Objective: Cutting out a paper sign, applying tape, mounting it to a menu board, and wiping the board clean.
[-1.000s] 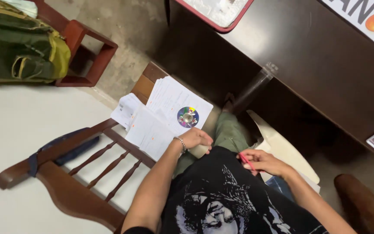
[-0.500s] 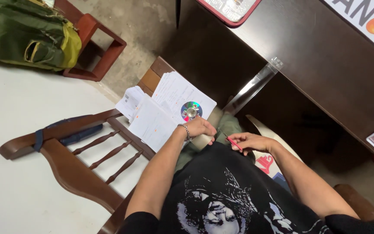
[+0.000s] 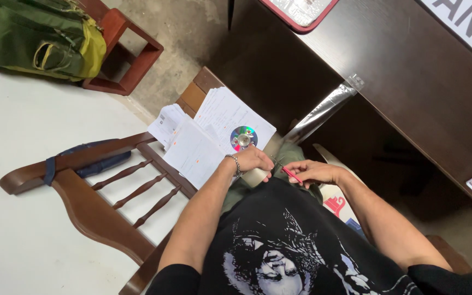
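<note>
My left hand point(image 3: 253, 160), with a bracelet at the wrist, is closed on a small pale object point(image 3: 257, 176) over my lap; I cannot tell what kind of thing it is. A few centimetres to its right, my right hand point(image 3: 317, 172) pinches a thin red stick-like tool point(image 3: 291, 175) whose tip points toward the left hand. Something small and metallic shows between the two hands. Just beyond the left hand, a shiny disc point(image 3: 243, 137) lies on a pile of white printed papers point(image 3: 195, 150) on a wooden chair seat.
The wooden chair's curved back point(image 3: 83, 188) is at the left, with a blue strap over it. A clear plastic sleeve point(image 3: 324, 108) hangs off the dark desk point(image 3: 411, 82) ahead. A green backpack point(image 3: 39, 38) sits on a second chair at the far left.
My hands have drawn closer together over my lap. The left hand has slid off the papers toward the right hand. The view has shifted slightly.
</note>
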